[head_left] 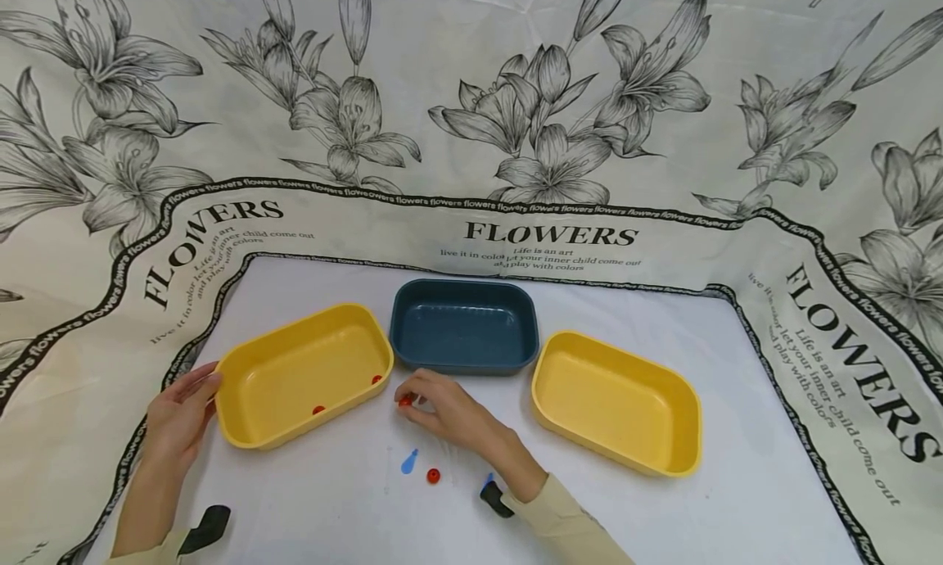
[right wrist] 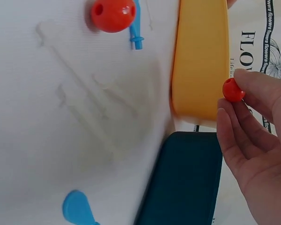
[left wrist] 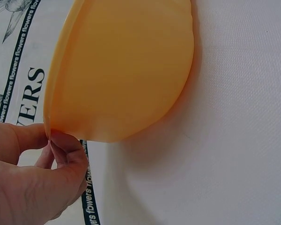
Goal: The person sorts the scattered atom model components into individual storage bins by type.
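Note:
My left hand (head_left: 177,413) pinches the left end rim of a yellow tub (head_left: 295,377), thumb and fingers on either side of it in the left wrist view. Two red beads (head_left: 376,379) lie inside that tub along its near side. Between thumb and fingertips, my right hand (head_left: 449,409) holds a red bead (right wrist: 233,90), just beyond the tub's right end and in front of the dark blue tub (head_left: 464,336). On the white cloth nearer me lie another red bead (head_left: 433,476) with a hole and a blue dropper-shaped piece (head_left: 409,462).
A second yellow tub (head_left: 619,401) stands at the right. Another blue piece (right wrist: 77,207) lies near my right wrist, partly hidden in the head view. Faint clear slender pieces (right wrist: 77,68) lie on the cloth. Flower-printed fabric (head_left: 545,237) rises behind and at both sides.

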### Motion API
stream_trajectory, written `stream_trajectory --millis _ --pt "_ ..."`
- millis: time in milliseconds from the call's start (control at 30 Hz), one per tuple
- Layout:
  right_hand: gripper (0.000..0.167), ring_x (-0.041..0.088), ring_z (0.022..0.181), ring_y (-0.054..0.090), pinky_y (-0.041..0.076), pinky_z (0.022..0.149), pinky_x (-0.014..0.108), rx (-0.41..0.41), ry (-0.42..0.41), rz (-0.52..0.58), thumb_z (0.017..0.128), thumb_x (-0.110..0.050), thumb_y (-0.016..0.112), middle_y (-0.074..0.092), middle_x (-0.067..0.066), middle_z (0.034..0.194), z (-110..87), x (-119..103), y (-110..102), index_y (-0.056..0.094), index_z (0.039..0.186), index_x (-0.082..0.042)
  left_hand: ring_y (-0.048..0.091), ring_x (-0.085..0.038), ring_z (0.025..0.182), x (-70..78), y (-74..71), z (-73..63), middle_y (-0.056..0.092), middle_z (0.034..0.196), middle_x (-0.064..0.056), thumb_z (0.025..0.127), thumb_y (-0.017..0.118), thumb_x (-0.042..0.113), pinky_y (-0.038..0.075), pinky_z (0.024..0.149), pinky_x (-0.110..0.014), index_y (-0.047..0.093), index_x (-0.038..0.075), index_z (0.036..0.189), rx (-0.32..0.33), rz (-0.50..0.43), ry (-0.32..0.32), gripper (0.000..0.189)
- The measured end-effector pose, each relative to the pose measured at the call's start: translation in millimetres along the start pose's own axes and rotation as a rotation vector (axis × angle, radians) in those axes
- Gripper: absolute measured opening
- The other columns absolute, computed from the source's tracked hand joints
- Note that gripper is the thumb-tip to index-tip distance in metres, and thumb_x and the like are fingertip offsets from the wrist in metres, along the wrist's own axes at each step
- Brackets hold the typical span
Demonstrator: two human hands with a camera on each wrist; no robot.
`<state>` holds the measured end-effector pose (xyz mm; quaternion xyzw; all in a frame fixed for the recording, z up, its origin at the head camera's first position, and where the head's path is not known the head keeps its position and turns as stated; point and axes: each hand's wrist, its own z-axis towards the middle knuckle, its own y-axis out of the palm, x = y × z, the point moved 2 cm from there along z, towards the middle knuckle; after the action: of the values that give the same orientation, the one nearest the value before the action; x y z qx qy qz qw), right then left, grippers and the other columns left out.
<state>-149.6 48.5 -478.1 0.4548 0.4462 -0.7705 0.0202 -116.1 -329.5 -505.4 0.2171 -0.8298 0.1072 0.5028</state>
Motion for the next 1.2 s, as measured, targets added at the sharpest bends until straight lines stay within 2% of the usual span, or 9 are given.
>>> stream_trajectory --millis 300,567,867,933,1033,1200 --pt "0.016 0.017 0.093 0.063 0.059 0.083 0.030 0.048 -0.040 0.013 0.095 -0.004 0.073 0.067 0.006 0.106 13.4 -1.1 -1.2 0.071 0.110 0.000 0.059 -0.001 0.098 -1.2 -0.1 1.7 0.056 0.113 0.012 0.097 0.071 0.031 0.054 0.075 -0.010 0.056 0.020 0.141 0.017 0.012 -0.015 0.047" --pt "0.018 0.018 0.094 0.062 0.059 0.085 0.032 0.077 -0.060 0.034 0.095 -0.006 0.073 0.066 0.008 0.107 27.0 -6.0 -3.2 0.070 0.112 0.001 0.057 -0.003 0.103 -2.0 -0.9 3.2 0.054 0.117 0.012 0.097 0.070 0.033 0.054 0.076 -0.010 0.052 0.021 0.148 0.023 0.028 -0.032 0.055" --pt "0.016 0.020 0.093 0.062 0.057 0.086 0.029 0.109 -0.079 0.033 0.094 -0.003 0.074 0.066 0.009 0.104 42.0 -12.1 1.8 0.070 0.109 0.001 0.058 -0.002 0.102 -1.2 1.9 1.3 0.054 0.116 0.011 0.099 0.069 0.030 0.054 0.077 -0.010 0.052 0.018 0.148 0.024 0.019 -0.009 0.053" --pt "0.016 0.021 0.093 0.062 0.058 0.086 0.032 0.115 -0.085 0.037 0.094 -0.004 0.074 0.066 0.009 0.104 45.4 -12.3 4.3 0.070 0.109 0.002 0.058 -0.002 0.102 -1.5 1.7 1.5 0.054 0.116 0.011 0.099 0.069 0.030 0.054 0.077 -0.010 0.052 0.018 0.147 0.022 0.019 -0.005 0.053" --pt "0.016 0.021 0.092 0.062 0.059 0.085 0.037 0.123 -0.079 0.043 0.095 -0.005 0.073 0.066 0.010 0.104 50.5 -12.3 7.7 0.070 0.109 0.003 0.058 -0.003 0.102 -2.2 1.1 2.3 0.054 0.117 0.011 0.098 0.069 0.031 0.054 0.077 -0.010 0.051 0.018 0.148 0.020 0.023 -0.003 0.055" --pt "0.017 0.022 0.092 0.064 0.059 0.083 0.033 0.135 -0.056 0.034 0.096 -0.007 0.073 0.067 0.010 0.104 58.5 -13.2 12.3 0.070 0.110 0.003 0.057 -0.004 0.105 -2.6 0.3 3.9 0.054 0.120 0.010 0.098 0.069 0.032 0.054 0.077 -0.010 0.049 0.016 0.152 0.022 0.034 -0.003 0.059"
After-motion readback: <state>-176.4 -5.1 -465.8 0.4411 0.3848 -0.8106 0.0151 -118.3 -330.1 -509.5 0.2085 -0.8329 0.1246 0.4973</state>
